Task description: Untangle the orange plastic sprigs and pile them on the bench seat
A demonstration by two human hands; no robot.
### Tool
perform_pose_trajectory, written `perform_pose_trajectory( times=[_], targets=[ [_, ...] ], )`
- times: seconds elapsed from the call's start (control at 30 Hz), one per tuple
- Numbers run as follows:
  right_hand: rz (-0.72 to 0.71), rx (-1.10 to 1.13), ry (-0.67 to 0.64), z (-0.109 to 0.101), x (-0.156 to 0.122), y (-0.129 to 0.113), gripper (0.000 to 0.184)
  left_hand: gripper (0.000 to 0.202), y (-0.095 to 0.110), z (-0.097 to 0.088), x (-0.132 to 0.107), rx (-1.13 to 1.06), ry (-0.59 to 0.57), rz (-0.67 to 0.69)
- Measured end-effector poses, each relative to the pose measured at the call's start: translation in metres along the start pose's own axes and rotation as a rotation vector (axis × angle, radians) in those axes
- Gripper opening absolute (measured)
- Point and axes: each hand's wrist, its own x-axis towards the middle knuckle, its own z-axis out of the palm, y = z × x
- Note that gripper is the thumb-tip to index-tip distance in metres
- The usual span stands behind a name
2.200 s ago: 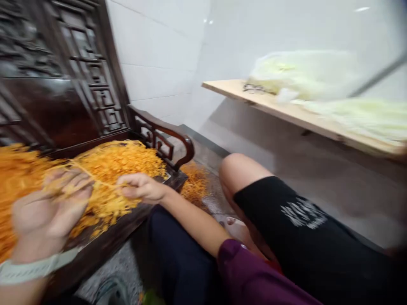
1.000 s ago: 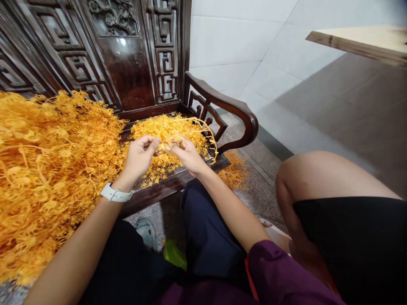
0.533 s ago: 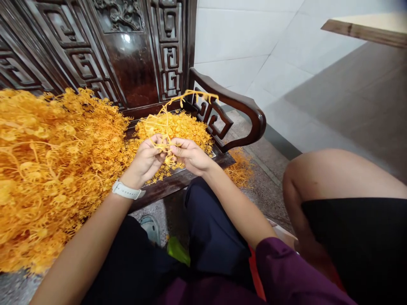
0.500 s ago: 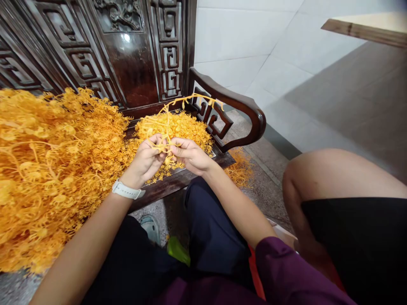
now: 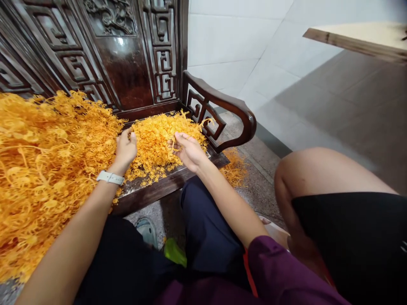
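My left hand point(image 5: 126, 148), with a pale watch strap on its wrist, is at the right edge of a large heap of orange plastic branched stems point(image 5: 47, 169). Its thumb and forefinger stand a little apart with nothing visible between them; the other fingers are partly hidden. Over a smaller pile of orange plastic pieces point(image 5: 155, 131) on the bench seat, my right hand point(image 5: 190, 152) pinches a thin orange plastic stem point(image 5: 174, 145) between thumb and fingers. Part of that stem is hidden by the hand.
The dark carved wooden bench point(image 5: 133, 84) has a curved armrest point(image 5: 244, 116) on the right. More orange stems point(image 5: 235, 167) lie on the floor beyond it. Another person's bare knee point(image 5: 318, 173) is at the right. A wooden board edge point(image 5: 349, 40) juts in at upper right.
My hands were together on a branched orange stem; now they are apart. The left has moved left to the large heap, while the right keeps an orange stem. The view has shifted slightly.
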Motion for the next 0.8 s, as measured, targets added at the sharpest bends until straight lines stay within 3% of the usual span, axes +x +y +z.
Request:
perform_pose_trajectory(
  times=[0.1,0.23,0.33,0.43,0.5,0.67,0.8],
  targets=[
    [0.015,0.029,0.005,-0.003,-0.002,-0.003,0.028,0.034,-0.014,0.001,0.004,0.198,0.038,0.042],
    [0.036,0.108,-0.012,-0.008,-0.004,-0.007,0.024,0.029,-0.017,0.002,0.006,0.214,-0.019,0.09],
    [0.053,0.138,-0.017,-0.013,-0.004,-0.01,0.023,0.038,-0.011,0.005,0.005,0.231,-0.015,0.148],
    [0.058,0.148,-0.018,-0.017,-0.003,-0.011,0.023,0.047,0.006,0.01,-0.007,0.207,-0.053,0.237],
    [0.042,0.154,-0.006,-0.018,-0.002,-0.011,0.022,0.05,0.024,0.016,-0.021,0.073,-0.179,0.246],
    [-0.013,0.137,0.02,-0.013,-0.002,-0.007,0.021,0.059,0.071,0.038,-0.065,-0.315,-0.529,0.126],
    [-0.021,0.093,-0.041,-0.011,-0.006,-0.006,0.021,0.056,0.088,0.048,-0.08,-0.505,-0.579,-0.008]
  ],
)
